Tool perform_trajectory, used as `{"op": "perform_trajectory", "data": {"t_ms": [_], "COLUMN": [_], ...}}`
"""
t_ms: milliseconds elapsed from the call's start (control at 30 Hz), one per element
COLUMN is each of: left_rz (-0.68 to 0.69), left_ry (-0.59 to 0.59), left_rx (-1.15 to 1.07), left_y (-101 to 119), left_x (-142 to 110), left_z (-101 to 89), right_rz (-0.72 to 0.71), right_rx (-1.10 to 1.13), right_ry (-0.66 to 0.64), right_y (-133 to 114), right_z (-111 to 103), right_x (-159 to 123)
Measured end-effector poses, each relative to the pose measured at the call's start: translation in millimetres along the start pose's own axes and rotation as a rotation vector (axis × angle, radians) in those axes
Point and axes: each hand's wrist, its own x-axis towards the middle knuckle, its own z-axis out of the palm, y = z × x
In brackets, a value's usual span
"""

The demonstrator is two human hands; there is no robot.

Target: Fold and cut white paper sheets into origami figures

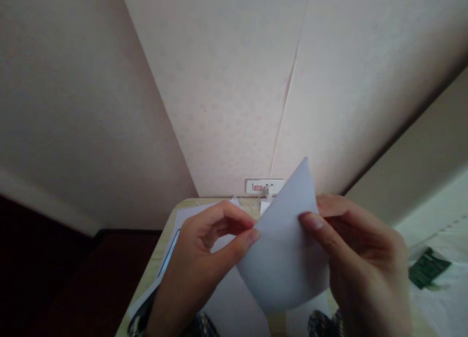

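Note:
A piece of white paper [285, 259] is held up between my two hands above a small table, one corner pointing upward. My left hand [208, 249] pinches its left edge between thumb and fingers. On the other side, my right hand [358, 259] grips the right edge, the thumb lying on the near face and the fingers behind. The paper bends slightly near its lower edge. Below it, more white sheets [234, 298] lie on the tabletop. Partly behind my left wrist shows a dark-edged device with a lit screen [170, 254].
The pale wooden table [153, 264] stands against a papered wall [226, 108]. A wall socket [250, 186] with a white plug [268, 192] sits just behind the table. To the right lies whitish plastic with a green patch [428, 268]. Dark floor [120, 269] shows at left.

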Motion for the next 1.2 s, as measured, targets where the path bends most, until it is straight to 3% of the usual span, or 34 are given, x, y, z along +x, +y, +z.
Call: {"op": "perform_trajectory", "data": {"t_ms": [133, 333, 433, 733, 933, 1067, 1200], "left_rz": [0.024, 0.097, 0.127, 0.172, 0.158, 0.137, 0.143], "left_ry": [0.016, 0.083, 0.095, 0.096, 0.045, 0.075, 0.097], "left_rx": [0.053, 0.240, 0.306, 0.322, 0.288, 0.285, 0.283], "left_y": [3, 2, 1, 3, 2, 2, 3], "left_x": [-1, 2, 3, 3, 2, 1, 2], "left_z": [-2.8, -8.6, -11.4, -11.0, -8.5, -10.4, -11.4], "right_rz": [0.027, 0.013, 0.009, -0.053, 0.003, 0.042, -0.005], "right_rx": [-0.026, -0.184, -0.208, -0.221, -0.116, -0.107, -0.130], "right_ry": [0.000, -0.214, -0.256, -0.161, -0.022, -0.049, -0.046], "right_y": [-2, 9, 10, 8, 5, 4, 8], "right_z": [1, -13, -14, -10, -8, -6, -6], "right_x": [-1, 10, 15, 11, 8, 5, 4]}}
